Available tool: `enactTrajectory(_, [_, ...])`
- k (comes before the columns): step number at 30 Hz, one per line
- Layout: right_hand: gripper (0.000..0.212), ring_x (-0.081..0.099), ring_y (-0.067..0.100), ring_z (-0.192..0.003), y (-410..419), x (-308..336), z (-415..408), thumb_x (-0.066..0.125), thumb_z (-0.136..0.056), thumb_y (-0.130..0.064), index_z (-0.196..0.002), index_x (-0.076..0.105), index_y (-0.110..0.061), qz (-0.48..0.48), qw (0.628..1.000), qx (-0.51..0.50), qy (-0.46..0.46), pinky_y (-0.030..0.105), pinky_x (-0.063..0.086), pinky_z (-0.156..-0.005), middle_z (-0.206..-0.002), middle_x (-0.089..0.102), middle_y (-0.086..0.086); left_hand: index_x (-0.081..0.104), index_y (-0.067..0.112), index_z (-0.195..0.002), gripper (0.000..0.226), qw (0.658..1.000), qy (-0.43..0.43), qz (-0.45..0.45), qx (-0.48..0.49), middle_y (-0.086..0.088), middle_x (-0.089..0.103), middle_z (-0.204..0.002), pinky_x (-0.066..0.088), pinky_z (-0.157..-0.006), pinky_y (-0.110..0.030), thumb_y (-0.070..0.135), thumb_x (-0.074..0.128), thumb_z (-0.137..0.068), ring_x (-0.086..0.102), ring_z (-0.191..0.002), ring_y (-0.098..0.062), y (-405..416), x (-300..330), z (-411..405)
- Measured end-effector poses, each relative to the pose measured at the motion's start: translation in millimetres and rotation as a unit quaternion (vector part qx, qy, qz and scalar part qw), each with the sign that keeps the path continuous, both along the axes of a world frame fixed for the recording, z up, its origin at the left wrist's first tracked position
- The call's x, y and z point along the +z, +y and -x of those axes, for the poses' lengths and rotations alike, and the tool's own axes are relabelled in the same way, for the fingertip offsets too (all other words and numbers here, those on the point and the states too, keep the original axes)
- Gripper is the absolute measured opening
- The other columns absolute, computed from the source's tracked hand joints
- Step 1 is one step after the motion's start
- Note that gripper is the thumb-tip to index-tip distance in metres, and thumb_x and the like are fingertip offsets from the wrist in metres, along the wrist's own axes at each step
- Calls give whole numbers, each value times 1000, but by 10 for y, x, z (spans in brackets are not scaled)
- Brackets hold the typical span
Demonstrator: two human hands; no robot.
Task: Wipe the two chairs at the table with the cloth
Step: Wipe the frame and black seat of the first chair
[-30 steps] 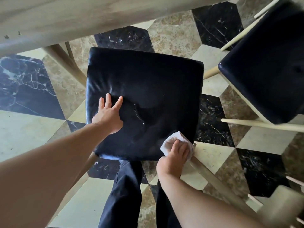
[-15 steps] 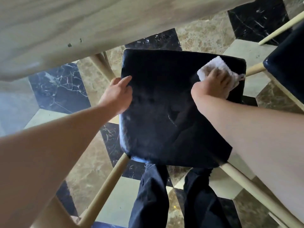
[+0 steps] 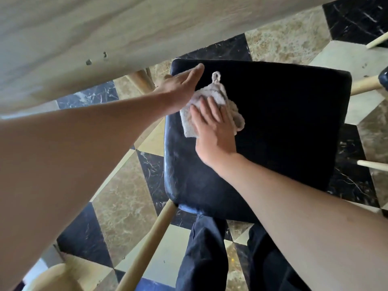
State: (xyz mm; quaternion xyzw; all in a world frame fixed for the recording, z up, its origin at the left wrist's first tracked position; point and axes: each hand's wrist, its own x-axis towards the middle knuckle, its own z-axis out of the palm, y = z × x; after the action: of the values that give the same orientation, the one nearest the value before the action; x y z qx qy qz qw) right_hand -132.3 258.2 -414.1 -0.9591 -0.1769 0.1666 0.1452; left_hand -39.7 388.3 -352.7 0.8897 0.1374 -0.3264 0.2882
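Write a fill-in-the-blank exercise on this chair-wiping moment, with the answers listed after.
1. The right hand presses the ___ flat on the black seat cushion.
2. The left hand lies at the seat's ___ edge, with straight fingers.
3. The small loop on the cloth points toward the ___.
4. The floor is tiled in ___.

Answers: cloth; left; table; marble

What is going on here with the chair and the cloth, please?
A person is wiping a chair's black seat with a pale cloth. The right hand presses flat on the cloth near the seat's far left corner, and the left hand lies open along that edge beside it. The chair sits partly under the table. A second dark seat just shows at the right edge.
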Motion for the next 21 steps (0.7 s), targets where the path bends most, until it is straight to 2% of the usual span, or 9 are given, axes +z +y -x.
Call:
enactTrajectory(1, [70,7,26,-157,41,9,84,48,-92,-11,-159,29,-18,-5,1000,17,-1,42,-8,-125,-169,18,6,36,55,-148,56,1000,10,-7,-11,-1,41,-158,33,-99,-36,70,15,-99,39,-141,-30,-21,1,-8])
enactTrajectory(3, [64,2,25,-157,88,35,269,39,-97,-12,-160,26,-17,-7,998,67,7,41,-13,-124,-169,14,6,28,52,-153,55,999,29,-12,-39,6,25,-166,20,-116,-42,67,13,-101,21,-152,-27,-55,18,-4])
enactTrajectory(6, [65,-1,26,-157,42,36,621,18,-96,-20,-161,22,-19,-9,976,213,30,44,-9,-125,-170,10,6,15,47,-157,57,996,43,-10,-71,8,13,-169,3,-119,-34,64,13,-103,7,-156,-22,-77,27,2])
enactTrajectory(7, [65,2,27,-157,-30,31,764,16,-95,-22,-160,25,-19,-14,963,266,37,45,-6,-126,-170,12,6,11,48,-158,59,996,54,-8,-72,7,11,-169,2,-121,-36,66,13,-102,6,-156,-23,-83,24,1])
enactTrajectory(11, [60,18,26,-155,-528,68,1357,35,-95,-30,-153,40,-21,-3,908,418,8,46,7,-126,-167,26,5,2,51,-157,65,993,85,-12,-83,9,2,-170,0,-124,-50,73,15,-97,-1,-156,-23,-73,50,7])
enactTrajectory(15, [68,9,27,-156,-957,84,1607,43,-98,-40,-159,28,-13,81,813,577,1,52,-9,-120,-169,16,4,2,52,-157,67,992,91,-17,-88,13,0,-169,-1,-122,-51,76,15,-96,-6,-156,-19,-31,37,-13])
enactTrajectory(16, [69,9,26,-156,-989,86,1585,43,-99,-41,-159,27,-11,94,799,593,-8,53,-11,-119,-169,15,4,2,51,-157,67,992,92,-19,-89,14,-1,-169,-1,-122,-51,76,15,-95,-6,-156,-18,-29,23,-12])
enactTrajectory(18, [66,14,20,-156,-977,68,1471,45,-98,-41,-157,32,-14,88,794,602,-26,52,-6,-120,-167,23,0,3,50,-157,69,991,92,-21,-94,14,-3,-169,-2,-122,-52,76,16,-95,-7,-156,-20,-40,-8,-6])
enactTrajectory(21, [52,25,11,-152,-834,66,1221,43,-98,-33,-149,48,-29,46,776,628,-35,48,3,-122,-160,38,-14,3,49,-157,72,990,89,-24,-110,11,-6,-169,-2,-121,-55,78,17,-93,-9,-156,-23,-57,-46,9])
